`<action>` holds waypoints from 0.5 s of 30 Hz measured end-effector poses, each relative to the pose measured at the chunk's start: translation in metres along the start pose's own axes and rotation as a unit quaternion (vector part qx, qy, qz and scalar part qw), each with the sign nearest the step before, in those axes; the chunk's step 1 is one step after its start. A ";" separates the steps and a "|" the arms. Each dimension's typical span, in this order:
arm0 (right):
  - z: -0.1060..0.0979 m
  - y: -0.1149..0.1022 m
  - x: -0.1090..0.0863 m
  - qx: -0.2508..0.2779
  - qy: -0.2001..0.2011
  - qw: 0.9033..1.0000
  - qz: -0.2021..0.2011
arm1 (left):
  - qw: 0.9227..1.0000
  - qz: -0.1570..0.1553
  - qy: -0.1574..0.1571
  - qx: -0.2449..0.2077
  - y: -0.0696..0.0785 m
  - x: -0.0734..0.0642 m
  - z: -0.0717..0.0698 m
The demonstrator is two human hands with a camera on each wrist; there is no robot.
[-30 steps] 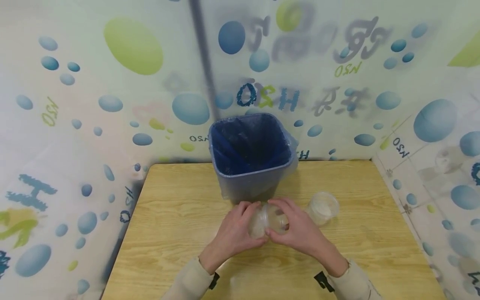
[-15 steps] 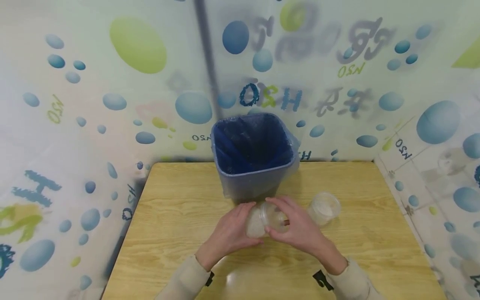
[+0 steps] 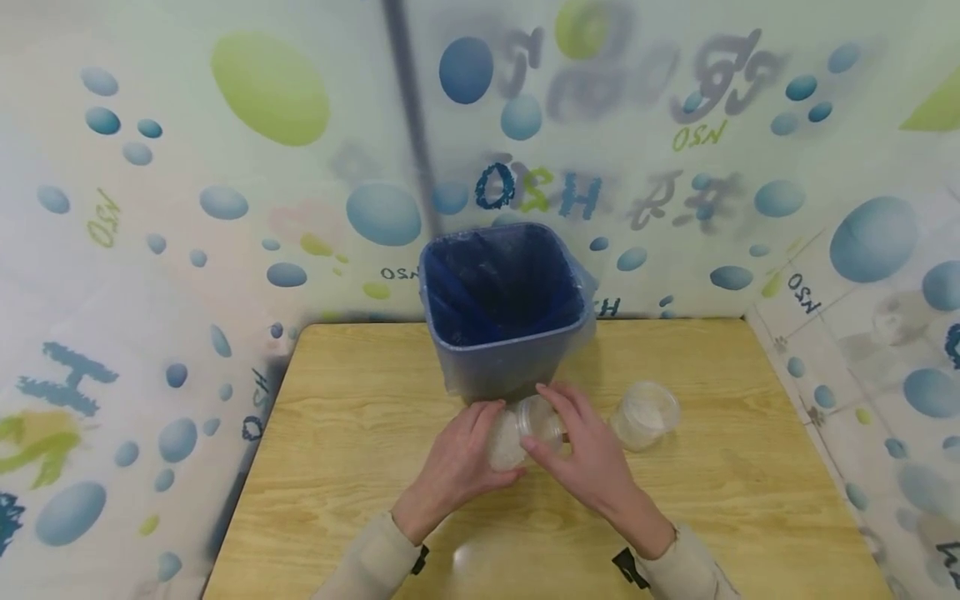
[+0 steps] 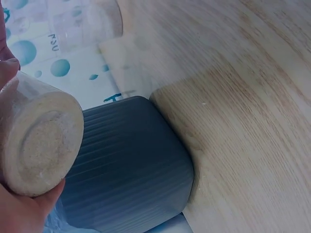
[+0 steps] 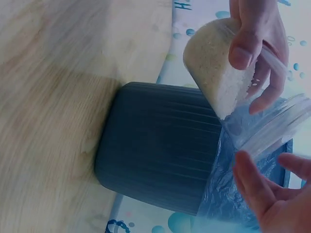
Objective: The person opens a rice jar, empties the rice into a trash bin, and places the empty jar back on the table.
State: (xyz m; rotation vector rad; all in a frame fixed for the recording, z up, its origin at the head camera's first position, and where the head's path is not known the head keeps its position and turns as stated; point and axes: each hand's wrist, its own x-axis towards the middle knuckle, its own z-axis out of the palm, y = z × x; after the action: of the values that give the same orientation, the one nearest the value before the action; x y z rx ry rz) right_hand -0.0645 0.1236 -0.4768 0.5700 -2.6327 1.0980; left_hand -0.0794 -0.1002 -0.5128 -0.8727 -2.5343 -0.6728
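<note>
My left hand [image 3: 453, 454] grips a clear plastic tub [image 3: 505, 439] tilted on its side, low on the near side of the bin. White, rice-like grains [image 5: 214, 65] lie slanted inside it, and its base [image 4: 43, 145] faces the left wrist camera. Thumb and fingers of my right hand [image 3: 588, 454] hold a clear container [image 3: 542, 417] whose ridged rim [image 5: 277, 126] shows in the right wrist view. The two vessels meet mouth to mouth in the head view. Another clear tub [image 3: 643, 417], with whitish contents, stands upright right of my right hand.
A blue-grey waste bin [image 3: 502, 367] with a blue plastic liner [image 5: 228, 184] stands right behind my hands. The wooden table [image 3: 352, 433] ends at a back wall [image 3: 300, 183] printed with bubbles and letters; a similar sheet covers the right side.
My right hand and its container have shifted slightly left and away from me. The left-hand tub has moved a little left, more of its grains now showing.
</note>
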 end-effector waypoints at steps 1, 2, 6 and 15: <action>0.000 -0.001 0.001 -0.008 -0.003 1.000 0.003 | 1.000 0.001 0.001 0.000 0.000 0.000 0.000; 0.000 -0.001 0.001 -0.013 -0.007 1.000 0.006 | 1.000 0.003 0.002 -0.001 0.000 0.000 0.000; 0.001 -0.001 0.002 -0.004 -0.017 1.000 0.008 | 1.000 0.009 0.007 0.003 0.000 0.001 0.001; 0.016 0.002 0.008 -0.090 0.090 0.979 -0.159 | 0.999 0.031 0.009 0.003 -0.002 -0.001 0.002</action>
State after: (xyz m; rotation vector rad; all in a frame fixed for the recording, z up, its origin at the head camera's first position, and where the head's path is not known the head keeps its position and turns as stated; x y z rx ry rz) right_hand -0.0732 0.1109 -0.4862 0.7793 -2.3485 0.7679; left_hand -0.0803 -0.1005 -0.5156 -0.9344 -2.4807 -0.6513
